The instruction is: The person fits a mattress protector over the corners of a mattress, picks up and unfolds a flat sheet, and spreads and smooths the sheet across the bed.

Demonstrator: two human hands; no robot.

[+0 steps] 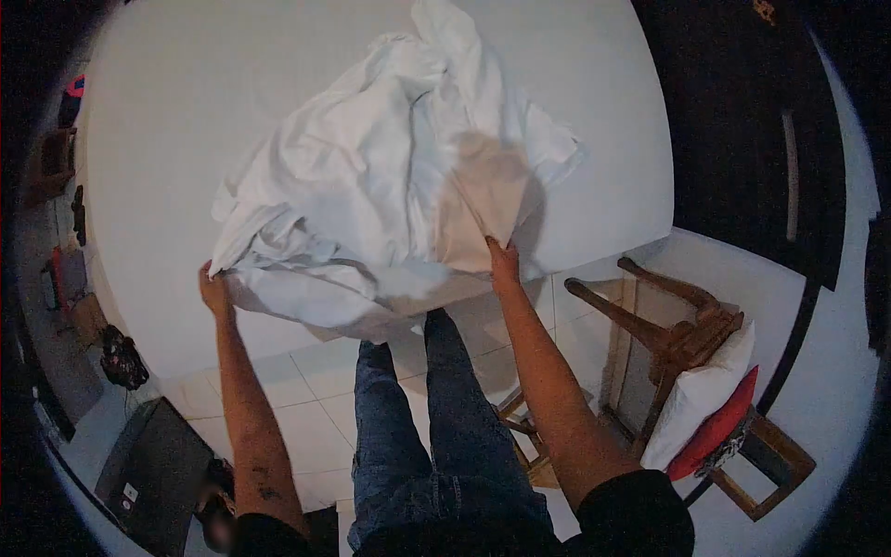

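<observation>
You've got the white sheet (390, 176) bunched on the bed (167, 111), lifted just beyond your fingers. Left hand (213, 290) and right hand (504, 260) each pinch an edge. Spreading step, I'd say; next, keep both grips firm and pull the edges apart.

Bedroom: mattress (186, 111), rumpled sheet (371, 186)
</observation>
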